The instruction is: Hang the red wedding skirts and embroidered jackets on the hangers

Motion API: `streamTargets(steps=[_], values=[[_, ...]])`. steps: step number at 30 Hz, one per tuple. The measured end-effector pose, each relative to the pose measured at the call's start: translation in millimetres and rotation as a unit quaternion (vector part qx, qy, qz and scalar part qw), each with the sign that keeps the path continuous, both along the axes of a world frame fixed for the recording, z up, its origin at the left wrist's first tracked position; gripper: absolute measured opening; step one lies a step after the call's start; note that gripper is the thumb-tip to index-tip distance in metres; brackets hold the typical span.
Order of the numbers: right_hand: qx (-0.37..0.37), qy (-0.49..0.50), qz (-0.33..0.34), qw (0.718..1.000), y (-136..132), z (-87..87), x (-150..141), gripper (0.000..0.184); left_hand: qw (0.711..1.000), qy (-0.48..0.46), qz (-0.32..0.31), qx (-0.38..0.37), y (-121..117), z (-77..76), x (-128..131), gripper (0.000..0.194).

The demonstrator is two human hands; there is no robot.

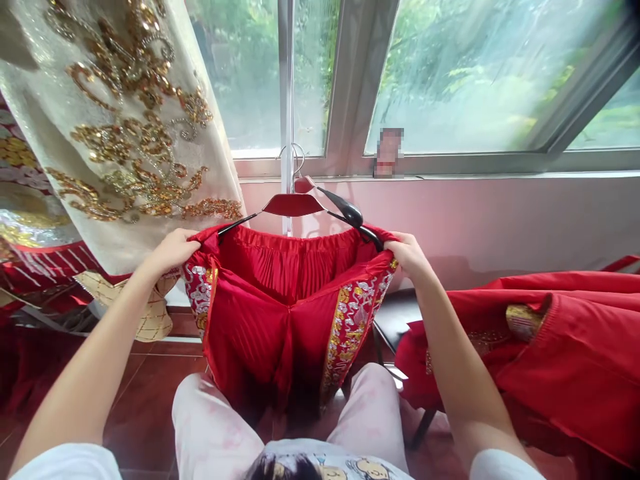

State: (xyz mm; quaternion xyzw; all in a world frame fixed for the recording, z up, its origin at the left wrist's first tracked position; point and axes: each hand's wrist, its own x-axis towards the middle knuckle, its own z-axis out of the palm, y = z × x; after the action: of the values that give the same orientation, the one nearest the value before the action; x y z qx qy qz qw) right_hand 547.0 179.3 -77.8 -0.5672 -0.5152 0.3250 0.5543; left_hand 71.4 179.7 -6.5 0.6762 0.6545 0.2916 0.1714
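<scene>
A red pleated skirt with gold and silver embroidered side panels hangs in front of me, stretched wide at its waistband. My left hand is closed on the waistband's left end. My right hand is closed on its right end. Two hangers sit at the waistband: a red-topped one and a black one tilted to the right, their hooks up by the window frame. The skirt's hem falls between my knees.
A cream garment with gold sequin embroidery hangs at upper left. Another red garment lies over a seat at right. Behind are a pink wall and a window. Dark red floor tiles lie below.
</scene>
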Motion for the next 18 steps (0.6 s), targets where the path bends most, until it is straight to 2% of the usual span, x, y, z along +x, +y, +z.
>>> streamTargets(steps=[3, 8, 10, 14, 16, 18], values=[[-0.025, 0.018, 0.001, 1.000, 12.8, -5.5, -0.1, 0.029, 0.999, 0.019, 0.039, 0.022, 11.1, -12.2, -6.3, 0.034], [-0.133, 0.032, 0.043, 0.990, 21.8, -31.2, -2.8, 0.019, 0.999, 0.030, 0.035, -0.015, 15.4, -39.2, -17.6, 0.029], [-0.144, 0.024, 0.051, 0.988, 13.0, -47.1, -6.4, 0.020, 0.997, 0.061, 0.038, -0.024, 8.0, -53.3, -20.6, 0.025], [-0.129, -0.003, 0.081, 0.988, -10.6, -74.9, -9.4, 0.039, 0.993, 0.095, 0.037, -0.051, -16.7, -78.0, -22.0, 0.017], [-0.105, -0.048, 0.082, 0.990, -20.5, -84.4, -8.2, 0.047, 0.991, 0.116, 0.049, -0.051, -32.7, -89.9, -19.2, 0.015], [-0.080, -0.133, 0.044, 0.987, -31.0, -94.3, -7.5, 0.049, 0.981, 0.176, 0.083, -0.020, -51.4, -106.4, -15.0, 0.017]])
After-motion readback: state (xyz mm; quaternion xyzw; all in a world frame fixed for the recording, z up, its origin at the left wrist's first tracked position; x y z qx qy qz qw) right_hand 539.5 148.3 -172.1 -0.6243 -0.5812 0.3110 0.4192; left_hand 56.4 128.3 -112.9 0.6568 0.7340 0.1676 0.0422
